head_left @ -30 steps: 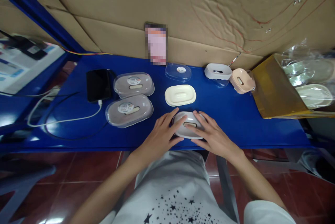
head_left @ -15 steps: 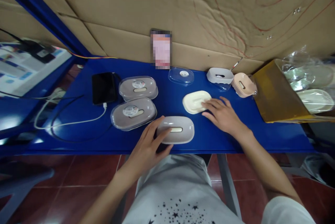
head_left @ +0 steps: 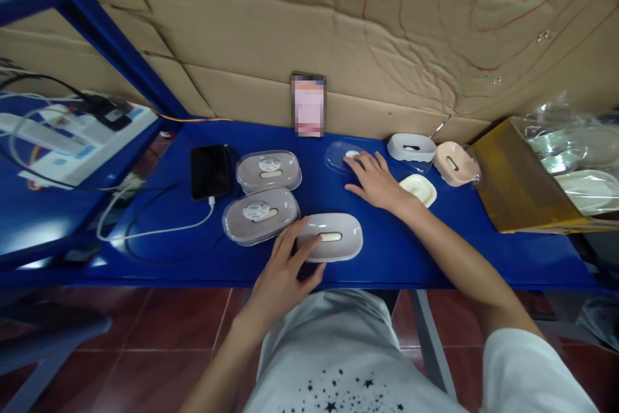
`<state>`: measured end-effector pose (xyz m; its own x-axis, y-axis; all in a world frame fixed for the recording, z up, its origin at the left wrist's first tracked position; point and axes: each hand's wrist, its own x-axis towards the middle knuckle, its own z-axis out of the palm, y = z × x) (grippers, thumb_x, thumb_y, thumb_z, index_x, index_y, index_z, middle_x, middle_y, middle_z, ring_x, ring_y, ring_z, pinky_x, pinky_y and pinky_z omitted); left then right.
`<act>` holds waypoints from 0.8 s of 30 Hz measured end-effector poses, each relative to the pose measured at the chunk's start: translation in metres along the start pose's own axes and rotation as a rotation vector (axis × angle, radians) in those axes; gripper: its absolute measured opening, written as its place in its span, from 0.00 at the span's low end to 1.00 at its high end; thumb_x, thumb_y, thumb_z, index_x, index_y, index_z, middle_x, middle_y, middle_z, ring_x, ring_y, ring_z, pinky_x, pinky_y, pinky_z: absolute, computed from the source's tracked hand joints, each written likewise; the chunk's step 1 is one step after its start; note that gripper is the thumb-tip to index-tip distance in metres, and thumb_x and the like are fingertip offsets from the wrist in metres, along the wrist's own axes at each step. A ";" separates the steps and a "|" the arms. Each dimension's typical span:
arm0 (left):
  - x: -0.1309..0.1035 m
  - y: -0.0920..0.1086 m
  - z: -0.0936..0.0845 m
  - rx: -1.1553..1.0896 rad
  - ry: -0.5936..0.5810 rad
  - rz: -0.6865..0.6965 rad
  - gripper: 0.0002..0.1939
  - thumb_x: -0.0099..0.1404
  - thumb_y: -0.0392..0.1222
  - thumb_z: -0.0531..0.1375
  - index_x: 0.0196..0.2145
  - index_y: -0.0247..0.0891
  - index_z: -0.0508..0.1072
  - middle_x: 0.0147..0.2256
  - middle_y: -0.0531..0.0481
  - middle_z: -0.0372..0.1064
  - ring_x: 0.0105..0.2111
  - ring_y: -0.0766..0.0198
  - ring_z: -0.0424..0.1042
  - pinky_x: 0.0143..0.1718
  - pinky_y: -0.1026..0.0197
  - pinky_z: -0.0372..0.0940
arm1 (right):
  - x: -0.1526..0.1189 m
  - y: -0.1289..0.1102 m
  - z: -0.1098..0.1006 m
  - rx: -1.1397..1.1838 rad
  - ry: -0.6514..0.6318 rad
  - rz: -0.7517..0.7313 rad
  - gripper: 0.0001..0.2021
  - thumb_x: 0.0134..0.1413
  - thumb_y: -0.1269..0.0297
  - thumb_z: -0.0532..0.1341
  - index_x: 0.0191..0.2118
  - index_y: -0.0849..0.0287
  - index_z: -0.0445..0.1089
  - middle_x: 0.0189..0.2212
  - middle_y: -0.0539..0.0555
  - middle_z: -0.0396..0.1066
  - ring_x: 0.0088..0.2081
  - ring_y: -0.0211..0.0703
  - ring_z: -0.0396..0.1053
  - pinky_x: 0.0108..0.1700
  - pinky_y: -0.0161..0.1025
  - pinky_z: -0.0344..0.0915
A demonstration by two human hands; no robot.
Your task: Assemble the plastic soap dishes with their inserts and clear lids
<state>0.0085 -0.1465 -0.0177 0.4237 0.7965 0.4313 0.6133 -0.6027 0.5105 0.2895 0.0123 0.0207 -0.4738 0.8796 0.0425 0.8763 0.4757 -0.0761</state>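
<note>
My left hand (head_left: 286, 268) grips the left end of a grey oval soap dish (head_left: 345, 238) near the table's front edge, thumb in front and a finger near its slot. A cream strip shows in the slot. My right hand (head_left: 374, 180) reaches to the back, its fingers spread and its fingertips at a clear plastic lid (head_left: 333, 156) with a round white sticker; whether they press on it I cannot tell. A cream oval tray (head_left: 422, 189) lies beyond my right wrist, partly covered by it. Two grey soap dishes with clear lids, one behind (head_left: 287, 171) and one in front (head_left: 261, 223), stand at the left.
A black phone (head_left: 209, 171) with a white cable lies at the left. Another phone (head_left: 308, 107) leans on the cardboard wall. A grey holder (head_left: 411, 147) and a peach soap dish (head_left: 455, 165) stand at the back right, beside a box (head_left: 503, 187) of bagged pieces.
My right hand has left the cream tray, which now lies farther right, and has moved back and left to the clear lid. My left hand stays on the grey dish. The view has shifted slightly.
</note>
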 end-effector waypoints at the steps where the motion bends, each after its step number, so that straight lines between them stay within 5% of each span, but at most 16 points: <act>1: 0.001 0.000 0.001 -0.002 -0.003 0.001 0.22 0.75 0.37 0.65 0.63 0.43 0.68 0.71 0.34 0.57 0.72 0.39 0.61 0.67 0.33 0.68 | -0.014 0.001 0.003 0.011 0.040 0.003 0.35 0.72 0.54 0.61 0.77 0.59 0.55 0.73 0.70 0.59 0.78 0.69 0.51 0.77 0.72 0.44; 4: 0.002 -0.001 0.001 -0.035 -0.023 -0.004 0.21 0.75 0.37 0.64 0.63 0.44 0.68 0.72 0.36 0.57 0.73 0.41 0.61 0.69 0.34 0.67 | -0.052 0.007 0.007 0.103 0.092 0.051 0.37 0.70 0.51 0.64 0.78 0.54 0.55 0.76 0.69 0.54 0.78 0.72 0.48 0.75 0.75 0.50; 7: 0.002 -0.002 0.000 -0.083 -0.034 -0.048 0.22 0.76 0.39 0.64 0.65 0.46 0.67 0.73 0.38 0.56 0.73 0.44 0.60 0.71 0.36 0.65 | -0.070 0.014 0.006 0.292 0.116 0.054 0.37 0.69 0.50 0.65 0.77 0.52 0.57 0.75 0.68 0.56 0.76 0.67 0.56 0.74 0.69 0.59; 13: 0.011 -0.001 0.000 -0.236 -0.100 -0.210 0.38 0.75 0.41 0.66 0.75 0.53 0.55 0.75 0.42 0.55 0.75 0.48 0.58 0.75 0.39 0.59 | -0.081 -0.005 -0.009 0.616 0.098 -0.210 0.34 0.71 0.52 0.65 0.77 0.44 0.57 0.76 0.59 0.58 0.76 0.56 0.58 0.75 0.60 0.61; 19: 0.034 -0.013 0.019 -0.339 -0.038 -0.211 0.51 0.70 0.44 0.71 0.79 0.54 0.45 0.76 0.39 0.54 0.74 0.44 0.60 0.74 0.38 0.60 | -0.085 -0.032 -0.001 0.473 0.137 -0.349 0.31 0.70 0.60 0.64 0.75 0.51 0.63 0.76 0.62 0.57 0.78 0.59 0.52 0.75 0.66 0.58; 24: 0.035 -0.021 0.026 -0.344 -0.040 -0.257 0.51 0.70 0.49 0.72 0.79 0.54 0.45 0.75 0.37 0.55 0.73 0.43 0.61 0.73 0.38 0.61 | -0.086 -0.034 -0.001 0.365 0.123 -0.361 0.29 0.72 0.58 0.62 0.74 0.51 0.64 0.77 0.60 0.58 0.79 0.58 0.51 0.75 0.65 0.60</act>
<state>0.0276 -0.1052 -0.0323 0.3157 0.9200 0.2323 0.4467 -0.3601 0.8190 0.3007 -0.0796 0.0203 -0.7067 0.6638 0.2450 0.5619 0.7369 -0.3757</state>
